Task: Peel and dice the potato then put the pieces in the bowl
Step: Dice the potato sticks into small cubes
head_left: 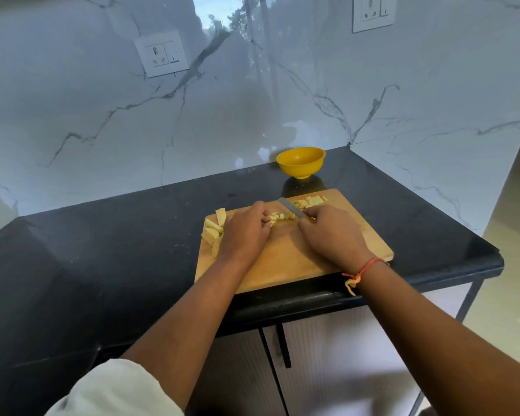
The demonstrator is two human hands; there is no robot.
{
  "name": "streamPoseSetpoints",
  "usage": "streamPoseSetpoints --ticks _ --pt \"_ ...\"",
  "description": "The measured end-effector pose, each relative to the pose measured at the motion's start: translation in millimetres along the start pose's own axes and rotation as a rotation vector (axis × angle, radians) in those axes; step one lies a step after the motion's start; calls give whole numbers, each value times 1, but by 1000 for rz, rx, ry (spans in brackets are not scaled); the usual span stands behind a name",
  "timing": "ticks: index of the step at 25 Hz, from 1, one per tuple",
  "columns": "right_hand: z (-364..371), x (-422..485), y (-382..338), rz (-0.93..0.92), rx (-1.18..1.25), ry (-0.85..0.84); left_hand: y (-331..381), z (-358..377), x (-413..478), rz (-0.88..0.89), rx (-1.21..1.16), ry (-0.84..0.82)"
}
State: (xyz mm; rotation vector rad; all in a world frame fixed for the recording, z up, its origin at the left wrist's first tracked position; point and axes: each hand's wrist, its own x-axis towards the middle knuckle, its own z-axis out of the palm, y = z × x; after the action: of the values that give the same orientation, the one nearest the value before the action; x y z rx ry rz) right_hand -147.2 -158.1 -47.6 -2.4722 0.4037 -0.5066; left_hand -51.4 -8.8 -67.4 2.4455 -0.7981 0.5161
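A wooden cutting board (285, 262) lies on the black counter. My left hand (245, 232) holds down a small bunch of potato sticks (274, 219) with curled fingers. My right hand (332, 232) grips a knife (290, 208); its blade points away and to the left and sits against the cut end of the sticks. Uncut potato strips (213, 229) lie at the board's left edge. A pile of diced pieces (311, 202) sits at the board's far right corner. A yellow bowl (300, 162) stands behind the board, with nothing visible inside.
The black counter (102, 250) ends just right of the board and at its near edge. A marble wall with two sockets (162, 54) rises behind. Cabinet doors with a dark handle (283, 345) are below the counter.
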Motion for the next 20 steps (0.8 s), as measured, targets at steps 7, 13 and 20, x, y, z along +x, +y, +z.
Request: streamPoseSetpoints --ticks 7,13,20 --pt "7 -7 2 -90 -64 40 3 -2 10 -125 -153 -29" --pt "7 -13 4 -200 -86 11 -20 -49 2 -278 -56 -84" --pt "14 -11 5 -235 -139 44 -24 -77 -4 -337 78 -403"
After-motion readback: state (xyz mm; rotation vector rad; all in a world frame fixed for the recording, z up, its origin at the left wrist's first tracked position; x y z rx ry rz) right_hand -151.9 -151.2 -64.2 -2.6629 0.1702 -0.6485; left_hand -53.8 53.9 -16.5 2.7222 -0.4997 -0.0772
